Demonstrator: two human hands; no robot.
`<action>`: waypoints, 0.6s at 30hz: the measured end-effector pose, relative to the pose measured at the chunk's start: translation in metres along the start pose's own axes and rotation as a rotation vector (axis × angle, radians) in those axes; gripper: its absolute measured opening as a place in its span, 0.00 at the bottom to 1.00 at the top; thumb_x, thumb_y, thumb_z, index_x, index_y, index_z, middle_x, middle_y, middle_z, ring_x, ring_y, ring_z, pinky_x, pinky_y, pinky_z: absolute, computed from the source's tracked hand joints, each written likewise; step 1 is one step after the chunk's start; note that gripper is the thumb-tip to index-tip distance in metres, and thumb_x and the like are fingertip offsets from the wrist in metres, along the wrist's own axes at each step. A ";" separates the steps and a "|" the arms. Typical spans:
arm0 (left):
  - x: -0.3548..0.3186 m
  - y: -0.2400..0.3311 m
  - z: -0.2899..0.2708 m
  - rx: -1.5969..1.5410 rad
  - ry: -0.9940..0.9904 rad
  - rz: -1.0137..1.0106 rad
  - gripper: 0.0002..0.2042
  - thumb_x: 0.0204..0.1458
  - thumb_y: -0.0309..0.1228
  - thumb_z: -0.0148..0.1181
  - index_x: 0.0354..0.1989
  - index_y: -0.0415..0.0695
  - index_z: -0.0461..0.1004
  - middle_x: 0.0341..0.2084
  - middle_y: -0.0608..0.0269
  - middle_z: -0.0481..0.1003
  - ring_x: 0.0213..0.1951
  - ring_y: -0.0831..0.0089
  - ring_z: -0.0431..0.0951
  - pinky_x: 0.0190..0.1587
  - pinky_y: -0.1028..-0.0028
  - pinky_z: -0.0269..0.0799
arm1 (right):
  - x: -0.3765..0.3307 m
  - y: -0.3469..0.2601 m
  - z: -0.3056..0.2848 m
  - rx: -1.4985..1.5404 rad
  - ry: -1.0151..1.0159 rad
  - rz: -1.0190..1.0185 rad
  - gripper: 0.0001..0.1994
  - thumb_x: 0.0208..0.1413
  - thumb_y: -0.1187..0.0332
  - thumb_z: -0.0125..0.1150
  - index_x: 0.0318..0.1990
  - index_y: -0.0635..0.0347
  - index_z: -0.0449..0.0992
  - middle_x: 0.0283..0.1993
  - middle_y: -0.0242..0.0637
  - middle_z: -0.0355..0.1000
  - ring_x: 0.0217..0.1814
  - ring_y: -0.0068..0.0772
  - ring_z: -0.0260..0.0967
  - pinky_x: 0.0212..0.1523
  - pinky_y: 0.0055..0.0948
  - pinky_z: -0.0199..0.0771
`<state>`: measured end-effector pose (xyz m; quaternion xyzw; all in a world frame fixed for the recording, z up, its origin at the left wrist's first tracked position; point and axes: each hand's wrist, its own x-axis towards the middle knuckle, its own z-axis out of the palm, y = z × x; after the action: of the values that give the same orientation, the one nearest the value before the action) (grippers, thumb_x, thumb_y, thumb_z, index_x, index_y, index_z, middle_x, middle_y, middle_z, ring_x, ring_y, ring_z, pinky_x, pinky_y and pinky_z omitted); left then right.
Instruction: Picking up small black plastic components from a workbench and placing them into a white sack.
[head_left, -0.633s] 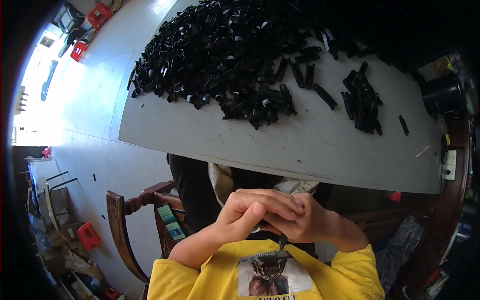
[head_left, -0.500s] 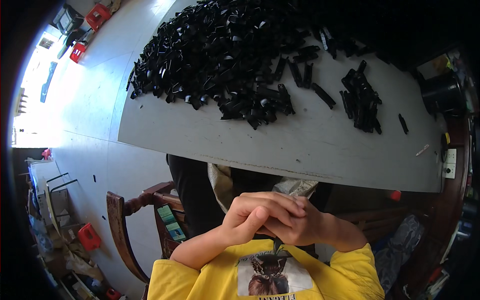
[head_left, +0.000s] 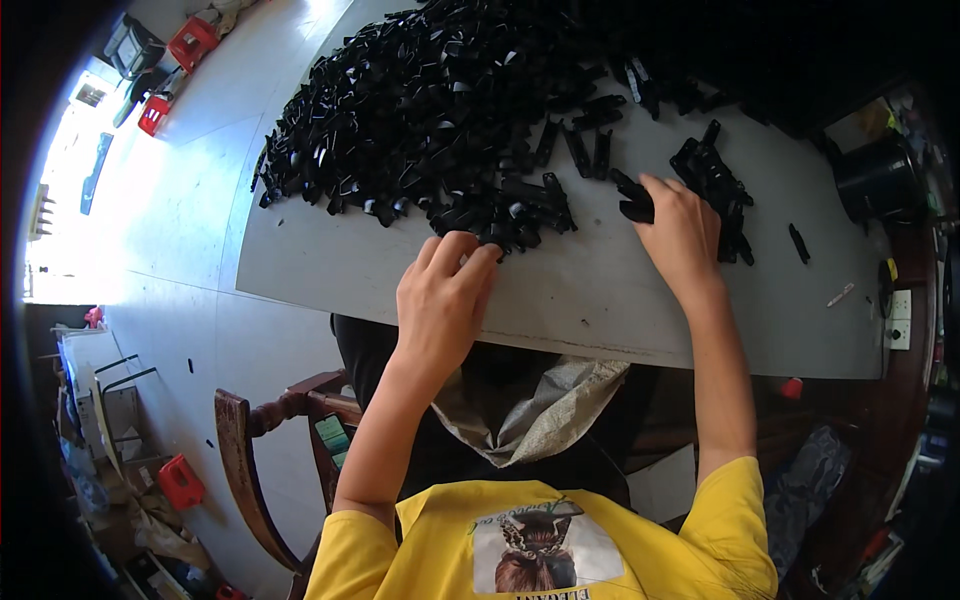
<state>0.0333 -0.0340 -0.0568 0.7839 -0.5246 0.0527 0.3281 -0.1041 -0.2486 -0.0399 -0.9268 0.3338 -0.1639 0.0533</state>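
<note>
A big heap of small black plastic pieces covers the far left of the grey table. At its near edge is my left hand, fingers curled down against the pieces; the fingertips are partly hidden, so what they grip cannot be made out. My right hand is closed on a long black plastic piece, with a second dark piece seemingly beside it. Just right of this hand lies a smaller pile of long black pieces, partly covered by the fingers.
An open woven sack hangs over my lap below the table edge. One black piece and a white pen-like stick lie at the table's right. A wooden chair with a phone stands at left.
My hands were clasped together above my lap. They have parted and reached forward to the table, the left to the heap's edge, the right onto the piece that lay alone.
</note>
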 end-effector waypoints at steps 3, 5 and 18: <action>-0.002 -0.002 0.003 0.045 -0.028 0.028 0.09 0.42 0.19 0.63 0.33 0.43 0.75 0.35 0.61 0.72 0.36 0.62 0.73 0.35 0.67 0.72 | 0.001 0.000 0.002 -0.051 -0.139 -0.003 0.17 0.43 0.79 0.64 0.44 0.64 0.74 0.38 0.44 0.76 0.40 0.45 0.75 0.40 0.34 0.74; -0.002 -0.001 0.003 0.045 -0.027 0.033 0.08 0.42 0.20 0.63 0.32 0.43 0.74 0.36 0.63 0.72 0.37 0.63 0.73 0.36 0.68 0.72 | -0.013 -0.004 -0.011 0.179 -0.018 -0.081 0.14 0.42 0.79 0.65 0.40 0.64 0.73 0.33 0.43 0.75 0.37 0.43 0.75 0.37 0.33 0.73; -0.017 0.011 0.007 -0.193 -0.004 0.004 0.08 0.40 0.17 0.64 0.30 0.39 0.76 0.40 0.56 0.77 0.40 0.58 0.77 0.43 0.68 0.73 | -0.078 -0.048 -0.012 0.703 -0.128 -0.220 0.16 0.47 0.78 0.66 0.44 0.62 0.71 0.31 0.43 0.73 0.32 0.42 0.75 0.32 0.32 0.72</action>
<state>0.0145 -0.0273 -0.0648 0.7477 -0.5294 0.0012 0.4008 -0.1360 -0.1623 -0.0393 -0.8905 0.1514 -0.2148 0.3713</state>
